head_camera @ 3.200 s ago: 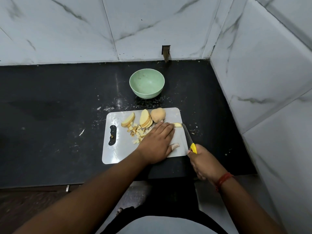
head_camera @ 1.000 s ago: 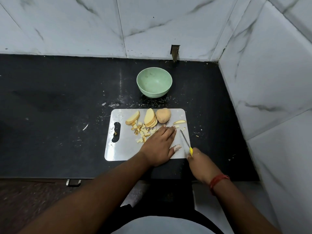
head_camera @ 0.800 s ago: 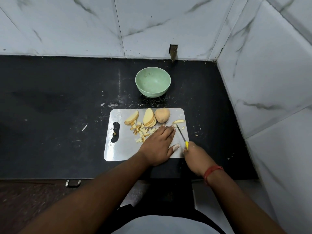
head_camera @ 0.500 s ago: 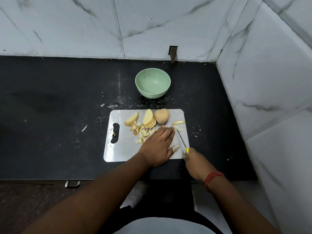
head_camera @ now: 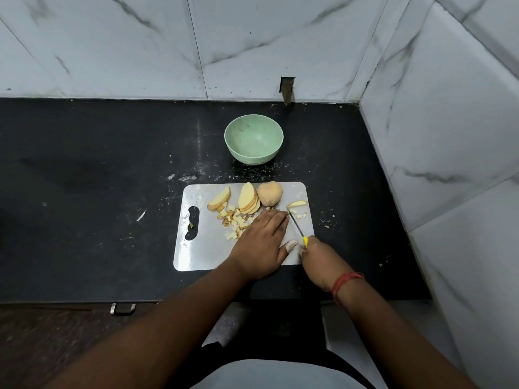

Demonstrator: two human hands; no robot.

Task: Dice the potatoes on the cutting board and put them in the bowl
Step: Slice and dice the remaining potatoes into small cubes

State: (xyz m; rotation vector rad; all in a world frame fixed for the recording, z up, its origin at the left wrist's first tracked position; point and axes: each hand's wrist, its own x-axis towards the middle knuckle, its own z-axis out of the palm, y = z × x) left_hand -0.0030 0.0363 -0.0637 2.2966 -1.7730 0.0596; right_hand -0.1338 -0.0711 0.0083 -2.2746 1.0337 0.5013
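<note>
While my left hand (head_camera: 262, 242) pins potato flat on the board (head_camera: 196, 254), right hand (head_camera: 320, 255), clamped on the knife (head_camera: 296, 227), has drawn back toward me; dice piling up, bowl (head_camera: 276, 137) empty.

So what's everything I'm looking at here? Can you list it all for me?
bowl: one, pale green, on the counter behind the board, no potato in it
cutting board: one, white, on the black counter
unpeeled potato piece: one, tan, far edge of the board
potato slices: a leaning stack plus two loose slices, yellow
diced potato: a small heap, yellow, mid-board
knife: one, yellow handle, blade on the board
wall tiles: white marble, behind and right
left hand: flat on the board, over the potato being cut
right hand: grips the knife handle, red wristband
</note>
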